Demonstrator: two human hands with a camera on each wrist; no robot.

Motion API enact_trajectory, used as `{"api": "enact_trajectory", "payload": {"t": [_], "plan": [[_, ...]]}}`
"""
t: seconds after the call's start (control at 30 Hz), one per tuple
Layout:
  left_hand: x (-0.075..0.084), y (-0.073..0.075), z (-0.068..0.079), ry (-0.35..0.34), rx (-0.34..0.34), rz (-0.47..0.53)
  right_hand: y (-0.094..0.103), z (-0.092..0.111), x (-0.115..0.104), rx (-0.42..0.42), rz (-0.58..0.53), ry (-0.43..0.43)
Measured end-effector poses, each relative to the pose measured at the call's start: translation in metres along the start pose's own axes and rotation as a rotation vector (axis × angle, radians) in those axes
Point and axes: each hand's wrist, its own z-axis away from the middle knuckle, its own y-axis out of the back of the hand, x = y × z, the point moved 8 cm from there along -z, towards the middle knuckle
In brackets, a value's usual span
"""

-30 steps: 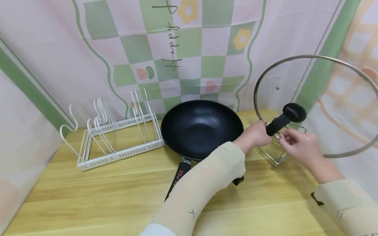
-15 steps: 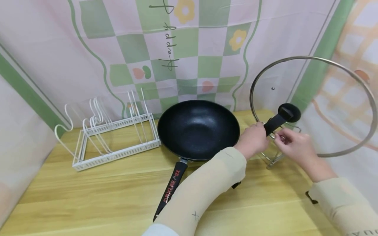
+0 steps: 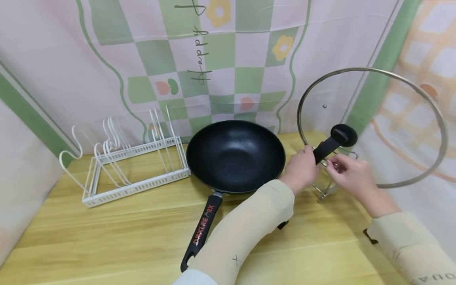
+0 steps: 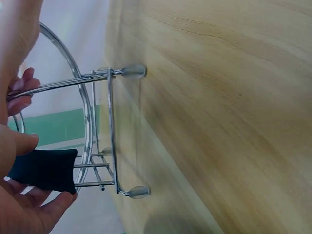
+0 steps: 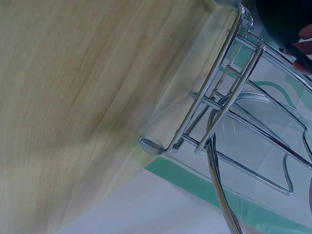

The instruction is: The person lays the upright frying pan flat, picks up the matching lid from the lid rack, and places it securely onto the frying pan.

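Note:
A large glass lid (image 3: 364, 68) with a metal rim stands upright in a small metal wire rack (image 3: 325, 194), also seen close up in the right wrist view. My left hand (image 3: 302, 169) grips a flat black handle (image 3: 325, 149) that runs to the round black knob (image 3: 344, 134) in front of the lid. In the left wrist view the thumb and fingers of the left hand (image 4: 29, 209) close around this handle. My right hand (image 3: 352, 174) pinches a wire of the rack; its curled fingertips (image 4: 22, 92) show around that wire.
A black wok (image 3: 235, 158) sits left of my hands, its long handle (image 3: 201, 233) pointing toward me and partly under my left sleeve. Farther left stands a white wire rack (image 3: 135, 190). A patterned cloth (image 3: 221, 51) hangs behind the wooden table (image 3: 107, 237).
The head view has shifted, so everything drifts left in it and more of the wok's handle shows. Both hands keep their hold; lid and rack look otherwise unchanged.

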Motion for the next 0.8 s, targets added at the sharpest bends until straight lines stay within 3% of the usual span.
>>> {"api": "enact_trajectory", "payload": {"t": [0.37, 0.8], "plan": [[-0.0007, 0.0032, 0.0019, -0.024, 0.020, 0.086, 0.0001, 0.0001, -0.0004, 0.010, -0.011, 0.008], [0.0018, 0.0052, 0.0009, -0.090, 0.016, 0.058, 0.0010, 0.0012, -0.0001, 0.025, -0.016, 0.005]]}}
